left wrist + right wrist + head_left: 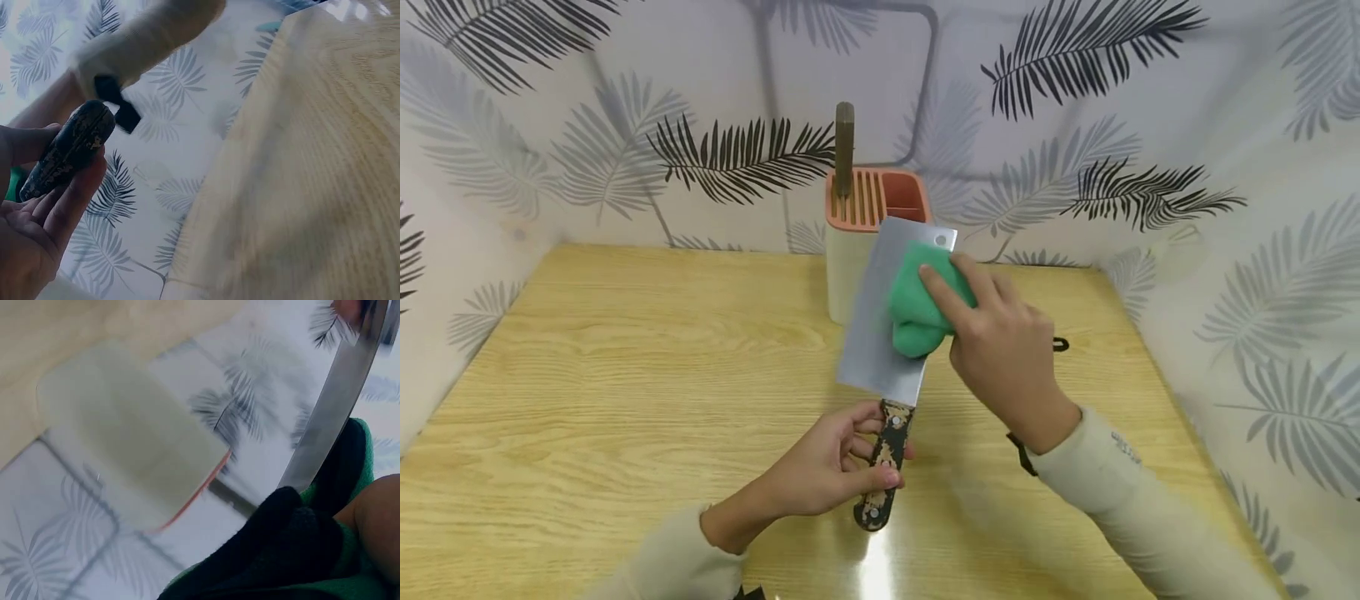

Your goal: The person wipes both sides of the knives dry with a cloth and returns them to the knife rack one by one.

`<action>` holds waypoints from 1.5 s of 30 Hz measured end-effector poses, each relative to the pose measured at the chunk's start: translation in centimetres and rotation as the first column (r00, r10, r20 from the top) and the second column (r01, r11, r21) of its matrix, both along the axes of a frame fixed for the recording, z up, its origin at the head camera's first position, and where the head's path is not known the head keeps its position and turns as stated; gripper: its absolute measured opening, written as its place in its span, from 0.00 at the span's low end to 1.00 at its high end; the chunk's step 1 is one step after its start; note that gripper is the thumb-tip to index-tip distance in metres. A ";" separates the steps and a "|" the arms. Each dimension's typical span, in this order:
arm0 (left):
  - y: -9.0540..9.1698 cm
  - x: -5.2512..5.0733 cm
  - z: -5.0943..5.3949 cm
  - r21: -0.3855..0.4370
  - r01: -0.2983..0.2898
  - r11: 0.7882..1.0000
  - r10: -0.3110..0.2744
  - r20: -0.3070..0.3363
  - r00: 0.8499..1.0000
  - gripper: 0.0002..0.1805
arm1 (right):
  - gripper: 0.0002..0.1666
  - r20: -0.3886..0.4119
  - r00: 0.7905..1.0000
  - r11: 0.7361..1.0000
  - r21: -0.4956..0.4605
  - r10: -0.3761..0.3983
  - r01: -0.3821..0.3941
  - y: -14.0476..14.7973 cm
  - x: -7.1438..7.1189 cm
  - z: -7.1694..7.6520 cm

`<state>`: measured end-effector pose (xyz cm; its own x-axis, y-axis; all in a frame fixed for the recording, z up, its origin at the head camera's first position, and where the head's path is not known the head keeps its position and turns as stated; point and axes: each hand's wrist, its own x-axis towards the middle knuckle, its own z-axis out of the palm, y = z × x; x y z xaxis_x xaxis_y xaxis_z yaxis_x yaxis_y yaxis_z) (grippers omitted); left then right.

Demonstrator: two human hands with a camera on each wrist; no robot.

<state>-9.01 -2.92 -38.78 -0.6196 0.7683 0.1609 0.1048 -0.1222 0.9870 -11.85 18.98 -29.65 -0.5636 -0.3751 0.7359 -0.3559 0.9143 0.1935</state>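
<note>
A cleaver [865,333] is held up above the table, blade upward and slightly tilted. My left hand [823,471] grips its worn black handle [892,442], thumb across the front and fingers behind. In the left wrist view the handle [72,150] lies between thumb and fingers. My right hand [1003,342] holds a folded green cloth [921,300] against the flat of the blade, covering part of it. The right wrist view shows the cloth [294,544] close up, dark in shade, touching the blade [337,412].
Behind the blade, a cream knife holder [842,283] with an orange slotted top stands at the table's back edge. One knife [845,150] sits upright in it. A small black loop [1060,343] shows beyond my right hand. Leaf-patterned walls border the wooden table [625,400].
</note>
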 end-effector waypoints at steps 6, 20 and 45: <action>0.1 0.6 0.3 -0.044 -0.009 0.999 0.004 -0.106 0.994 0.27 | 0.39 -0.010 0.998 0.997 -0.058 -0.060 0.059 1.0 -0.6 0.7; 0.5 -0.1 0.6 -0.124 -0.174 0.977 0.166 -0.073 0.983 0.30 | 0.41 0.176 0.984 0.999 0.012 0.035 -0.037 -1.7 2.1 -1.1; 0.5 -0.1 -0.2 -0.124 -0.211 0.970 0.202 -0.082 0.976 0.31 | 0.40 0.188 0.982 0.999 -0.051 0.003 0.007 -1.5 -0.9 -0.5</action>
<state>-9.16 -2.38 -38.98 -0.7579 0.6422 0.1147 0.1816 0.0388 0.9826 -12.73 17.44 -30.11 -0.6942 -0.3382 0.6354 -0.3797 0.9220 0.0760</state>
